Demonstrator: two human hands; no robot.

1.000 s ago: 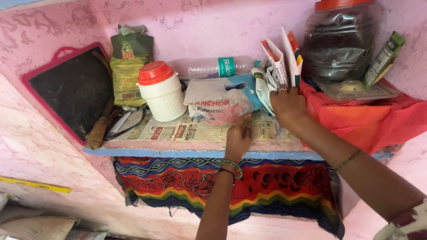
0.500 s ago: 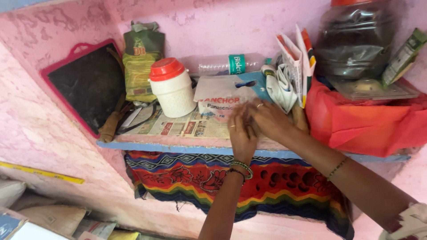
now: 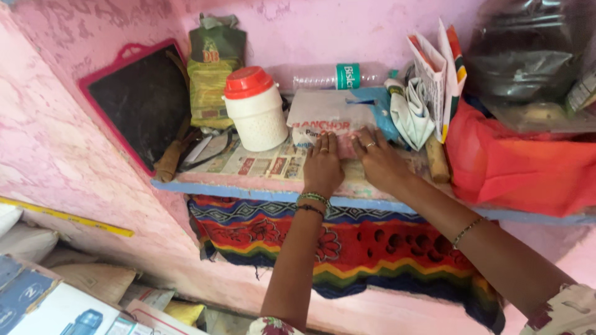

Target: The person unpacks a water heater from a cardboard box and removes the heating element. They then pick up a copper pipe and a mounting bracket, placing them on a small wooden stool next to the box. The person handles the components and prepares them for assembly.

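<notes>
Both my hands lie side by side on a shelf point(image 3: 248, 186) lined with newspaper. My left hand point(image 3: 323, 164) and my right hand point(image 3: 380, 160) press their fingertips on the near edge of a flat white plastic packet point(image 3: 329, 111) with red print. Whether the fingers pinch the packet or only rest on it is unclear. Left of the packet stands a white jar with a red lid point(image 3: 254, 111). A clear plastic bottle point(image 3: 329, 75) lies behind the packet against the pink wall.
A black slate with a pink frame point(image 3: 133, 99) leans at the shelf's left end beside a green bag point(image 3: 214, 62). Folded papers point(image 3: 434, 74), a red cloth point(image 3: 521, 164) and a large dark jar point(image 3: 528, 49) crowd the right. A striped cloth point(image 3: 372, 248) hangs below the shelf.
My right hand has come down from the folded papers to the packet, beside my left hand. Both hands have shifted forward onto the packet's edge. The view has moved closer.
</notes>
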